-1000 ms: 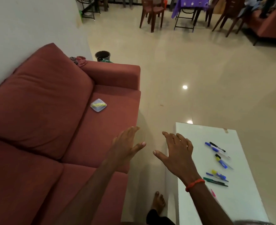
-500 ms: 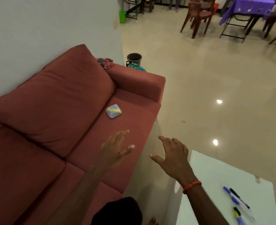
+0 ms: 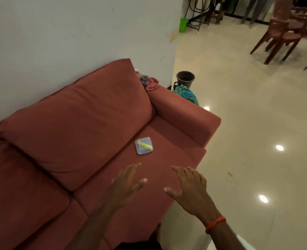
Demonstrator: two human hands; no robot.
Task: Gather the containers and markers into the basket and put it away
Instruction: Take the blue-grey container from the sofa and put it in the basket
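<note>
Container is the target, and it sits on the sofa's right seat cushion, close to the backrest, with both hands short of it and nothing touching it. Nearest the camera, two bare forearms reach forward over the front of that cushion. Left hand hovers palm down, fingers spread and loose, gripping nothing, its fingertips pointing up toward the container. Right hand is beside it, just past the cushion's front corner, also splayed wide and empty, thumb stretched toward the left hand. An orange band circles the right wrist. Between the hands there is a clear gap, and neither one presses on the fabric as far as can be told.

Moving out: the container is a small, clear, squarish box with its lid on, lying flat, and a yellow marker lies diagonally inside it. Beyond it, the sofa's right armrest runs back toward the wall. At the far end of the armrest, tucked against the backrest, lies a bundle of crumpled cloth, reddish and grey. Just behind the armrest, on the floor, a teal patterned bag peeks out, and a dark bucket stands upright next to the wall's corner. Farther off, a green bin stands by the wall, and stacked brown chairs fill the top right. The glossy floor shows bright spots of reflected light.
</note>
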